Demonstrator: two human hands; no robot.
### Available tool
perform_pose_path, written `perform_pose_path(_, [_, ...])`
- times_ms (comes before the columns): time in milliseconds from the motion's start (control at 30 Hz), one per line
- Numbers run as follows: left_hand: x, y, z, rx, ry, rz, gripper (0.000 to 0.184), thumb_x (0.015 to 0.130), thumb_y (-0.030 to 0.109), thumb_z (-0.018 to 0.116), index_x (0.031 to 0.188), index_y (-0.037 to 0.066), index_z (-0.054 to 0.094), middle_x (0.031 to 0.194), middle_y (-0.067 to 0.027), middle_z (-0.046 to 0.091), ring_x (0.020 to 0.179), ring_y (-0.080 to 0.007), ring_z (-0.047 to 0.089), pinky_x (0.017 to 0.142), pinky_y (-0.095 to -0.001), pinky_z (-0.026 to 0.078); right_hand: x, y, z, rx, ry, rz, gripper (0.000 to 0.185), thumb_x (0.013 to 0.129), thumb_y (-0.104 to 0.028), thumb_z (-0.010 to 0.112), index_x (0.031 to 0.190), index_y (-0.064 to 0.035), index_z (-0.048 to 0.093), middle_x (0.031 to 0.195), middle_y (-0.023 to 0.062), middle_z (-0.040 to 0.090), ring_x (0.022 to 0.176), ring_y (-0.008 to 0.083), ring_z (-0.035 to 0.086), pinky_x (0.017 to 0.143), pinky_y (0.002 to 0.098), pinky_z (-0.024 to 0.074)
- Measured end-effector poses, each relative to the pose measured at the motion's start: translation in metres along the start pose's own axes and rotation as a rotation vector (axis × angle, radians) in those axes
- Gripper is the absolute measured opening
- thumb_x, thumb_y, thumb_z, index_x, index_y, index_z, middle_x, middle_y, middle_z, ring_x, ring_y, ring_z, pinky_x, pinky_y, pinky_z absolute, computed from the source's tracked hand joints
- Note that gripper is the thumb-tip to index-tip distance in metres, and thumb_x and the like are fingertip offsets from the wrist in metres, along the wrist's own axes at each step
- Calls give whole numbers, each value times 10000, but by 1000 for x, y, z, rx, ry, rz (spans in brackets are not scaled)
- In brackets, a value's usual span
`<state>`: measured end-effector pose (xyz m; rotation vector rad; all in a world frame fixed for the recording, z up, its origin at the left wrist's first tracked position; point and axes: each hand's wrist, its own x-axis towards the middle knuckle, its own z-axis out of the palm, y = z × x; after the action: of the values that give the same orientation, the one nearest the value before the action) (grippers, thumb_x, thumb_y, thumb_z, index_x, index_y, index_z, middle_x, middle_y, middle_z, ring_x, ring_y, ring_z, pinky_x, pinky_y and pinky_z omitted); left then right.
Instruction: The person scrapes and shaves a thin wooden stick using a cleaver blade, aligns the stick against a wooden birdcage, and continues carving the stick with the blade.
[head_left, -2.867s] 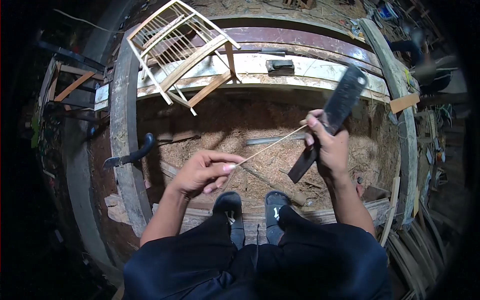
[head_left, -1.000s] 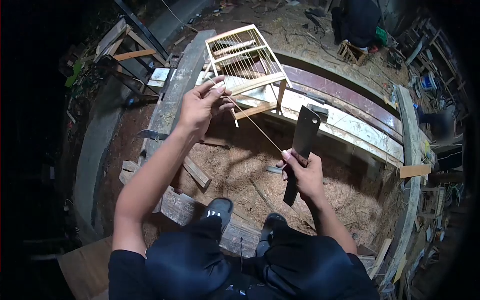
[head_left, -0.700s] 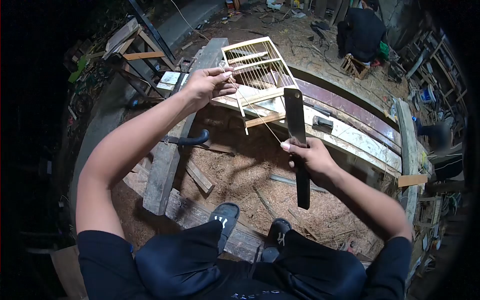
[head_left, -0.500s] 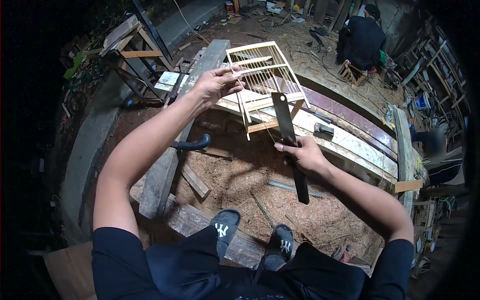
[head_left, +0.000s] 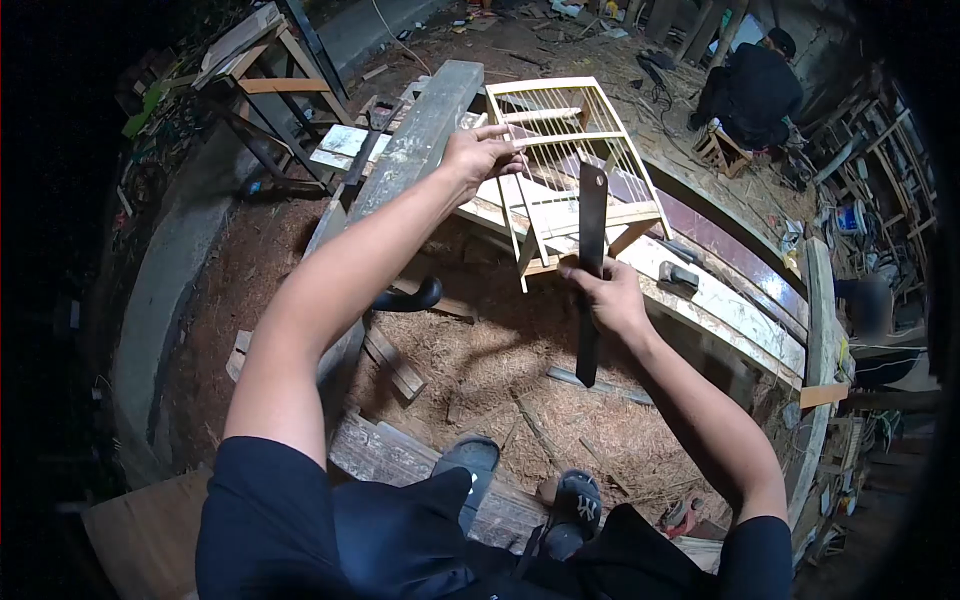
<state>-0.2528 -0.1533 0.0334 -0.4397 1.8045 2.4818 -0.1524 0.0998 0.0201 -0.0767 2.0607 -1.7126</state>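
A pale wooden cage frame (head_left: 557, 84) with rows of thin bars stands tilted over the workbench. My left hand (head_left: 480, 158) is closed at its left side, fingertips pinched on the frame; whether a thin stick is also between them I cannot make out. In my right hand (head_left: 612, 300) is a long flat dark metal blade (head_left: 592, 215) with a hole near its upper end, held nearly upright. The fingers wrap its middle, and the thumb is close to the cage's lower front bar. The blade passes in front of the cage's lower right part.
Planks form the workbench (head_left: 735, 318), where a dark block-shaped tool (head_left: 678, 278) lies. A black curved handle (head_left: 410, 298) juts out at the left beam (head_left: 440, 110). Wood shavings (head_left: 480, 370) cover the ground. Another person (head_left: 750, 95) crouches at the back right beside a small wooden frame (head_left: 722, 150).
The view has shifted a little. My right hand and the blade have come up closer to the cage's lower bar, the blade now more upright. My left hand stays at the cage's left side.
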Motion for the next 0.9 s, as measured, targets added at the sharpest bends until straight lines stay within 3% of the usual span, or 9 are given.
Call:
perform_pose_path(67, [21,-3,-4,29,45,35,375,905,-12,634,1259,-70,527,928,-166,677,711,-183,672,607,-263,585,12,-5,7,0,47,-42,152,873,-124,698,955,-4,742,674,-6,643,586,47,542,545,235,411])
perform_pose_path(100, [25,-2,0,-47,112,43,275,876,-8,681,1138,-63,617,829,-137,691,579,-117,621,448,-233,478,17,-8,9,-21,90,-33,139,879,-125,699,928,0,735,671,-4,633,566,57,542,517,242,400])
perform_pose_path(133, [31,0,-3,-46,111,44,275,876,-8,681,1138,-63,617,829,-137,691,579,-117,621,448,-233,478,24,-10,11,-43,135,-25,133,886,-126,701,900,3,729,668,-2,623,547,68,542,490,249,390])
perform_pose_path(200, [48,8,-8,286,121,85,319,880,46,696,1171,-54,612,836,-114,688,582,-123,628,467,-243,505,37,-6,12,-45,155,-60,137,879,-98,689,953,7,736,678,4,637,571,52,542,487,247,381])
perform_pose_path(267, [65,5,-10,309,146,111,266,855,81,735,1083,-43,674,803,-89,695,559,-107,618,443,-248,494,46,-8,14,-60,205,-117,196,830,-115,683,967,15,735,704,50,689,592,85,583,560,271,457])
perform_pose_path(367, [74,6,-10,377,262,71,205,817,101,775,981,-16,734,823,-92,709,643,-128,653,502,-271,521,60,-9,20,-84,254,-153,182,801,-107,696,934,12,734,717,85,708,615,116,630,580,284,480])
perform_pose_path(567, [78,4,-5,418,318,72,203,769,86,810,939,-8,752,851,-99,731,697,-133,657,635,-282,522,66,-19,33,-115,327,-192,157,775,-63,696,908,15,726,752,125,725,653,136,672,613,284,510])
perform_pose_path(800, [79,5,-1,669,394,120,188,742,168,842,887,62,783,819,-68,745,672,-104,659,634,-250,515,70,-19,34,-111,331,-172,162,764,-63,684,899,14,729,741,127,725,646,145,677,622,295,518])
perform_pose_path(900, [84,1,-1,665,432,181,110,688,101,823,765,45,769,776,-115,739,703,-191,708,749,-294,554,66,-29,34,-174,341,-126,168,750,-72,682,886,11,734,725,131,720,643,164,683,632,304,523])
